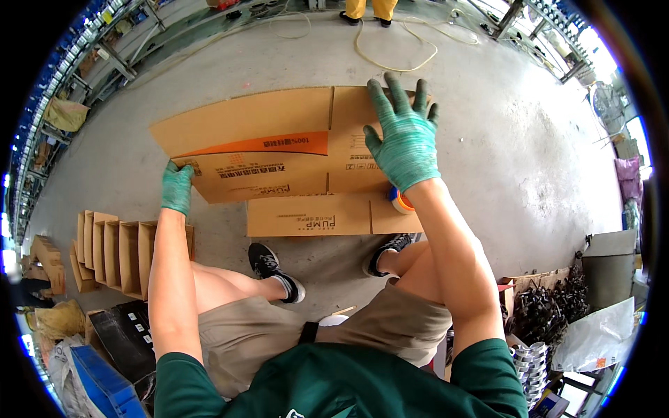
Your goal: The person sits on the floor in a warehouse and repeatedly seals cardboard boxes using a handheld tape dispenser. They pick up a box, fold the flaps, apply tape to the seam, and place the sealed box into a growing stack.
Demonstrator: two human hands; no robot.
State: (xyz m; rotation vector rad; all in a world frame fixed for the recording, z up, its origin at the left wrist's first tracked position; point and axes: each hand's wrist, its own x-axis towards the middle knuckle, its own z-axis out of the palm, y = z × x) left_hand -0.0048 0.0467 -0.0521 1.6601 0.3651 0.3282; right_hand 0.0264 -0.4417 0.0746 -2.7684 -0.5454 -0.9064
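A flattened brown cardboard box point(265, 146) with an orange stripe lies on the grey concrete floor point(502, 153) in front of my feet. My left hand point(177, 187), in a green glove, grips the box's near left corner. My right hand point(404, 136), also gloved, rests flat with fingers spread on the box's right part. A roll of tape point(399, 200) with an orange core peeks out just under my right wrist. A lower flap point(313, 216) of the box points toward my black shoes point(275, 268).
Several folded cartons point(115, 251) stand in a row at my left. A blue crate point(104, 386) and a black box point(125, 334) sit lower left. Metal parts point(540, 313) and a white bag point(599, 338) lie at the right. Another person's yellow-clad legs point(369, 8) and a hose point(397, 52) are far ahead.
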